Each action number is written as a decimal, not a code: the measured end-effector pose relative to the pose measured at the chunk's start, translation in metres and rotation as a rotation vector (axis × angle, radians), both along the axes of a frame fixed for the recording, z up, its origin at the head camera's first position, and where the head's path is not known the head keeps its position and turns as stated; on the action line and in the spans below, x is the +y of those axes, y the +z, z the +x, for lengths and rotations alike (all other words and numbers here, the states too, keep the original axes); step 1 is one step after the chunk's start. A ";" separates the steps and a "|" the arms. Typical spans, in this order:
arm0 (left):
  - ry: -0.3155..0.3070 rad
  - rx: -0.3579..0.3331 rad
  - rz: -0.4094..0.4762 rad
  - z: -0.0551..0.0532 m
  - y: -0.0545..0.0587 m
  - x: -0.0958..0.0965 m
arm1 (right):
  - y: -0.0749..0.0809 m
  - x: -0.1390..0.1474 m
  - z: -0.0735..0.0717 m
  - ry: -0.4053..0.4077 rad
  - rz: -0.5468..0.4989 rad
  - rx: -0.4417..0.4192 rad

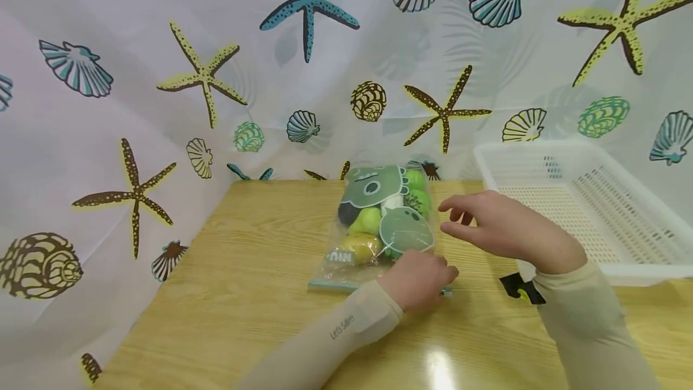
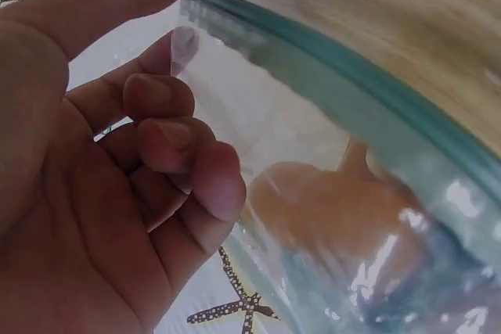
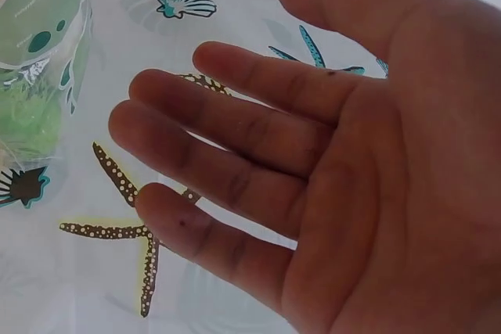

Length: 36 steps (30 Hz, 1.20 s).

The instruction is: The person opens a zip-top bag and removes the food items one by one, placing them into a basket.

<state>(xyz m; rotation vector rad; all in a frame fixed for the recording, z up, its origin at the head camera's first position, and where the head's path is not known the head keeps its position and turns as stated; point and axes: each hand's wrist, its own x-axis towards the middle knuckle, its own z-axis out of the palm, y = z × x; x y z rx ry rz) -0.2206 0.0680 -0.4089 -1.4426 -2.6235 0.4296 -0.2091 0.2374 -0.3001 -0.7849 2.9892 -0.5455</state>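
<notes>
A clear zip bag [image 1: 338, 272] with green cartoon prints lies on the wooden table, its teal zip edge toward me. Inside it show a yellow rounded piece [image 1: 361, 248], a green pear [image 1: 369, 220], a dark round piece and several green pieces. My left hand [image 1: 417, 281] is at the bag's near right corner. In the left wrist view its thumb and index finger pinch the corner by the teal zip [image 2: 337, 60], with the other fingers curled. My right hand [image 1: 498, 224] hovers to the right of the bag, fingers loosely extended, holding nothing.
At the right stands a white slotted plastic basket [image 1: 644, 271]. A small black piece with a yellow mark [image 1: 521, 289] lies by my right wrist. Behind the wooden table [image 1: 243, 245] hangs a white curtain [image 1: 325, 89] printed with starfish and shells, which also runs along the left side.
</notes>
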 end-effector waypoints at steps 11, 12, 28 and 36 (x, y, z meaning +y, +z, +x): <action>-0.005 0.026 0.071 -0.005 0.010 -0.002 | -0.002 0.001 0.001 0.004 0.034 -0.037; -0.012 0.036 0.089 -0.006 0.013 -0.003 | -0.002 0.002 0.001 0.006 0.034 -0.032; -0.006 0.048 0.434 -0.027 0.049 -0.042 | -0.010 -0.013 -0.003 0.108 0.031 -0.017; 0.043 -0.029 0.544 -0.033 0.051 -0.060 | -0.023 -0.030 -0.013 0.068 0.023 0.170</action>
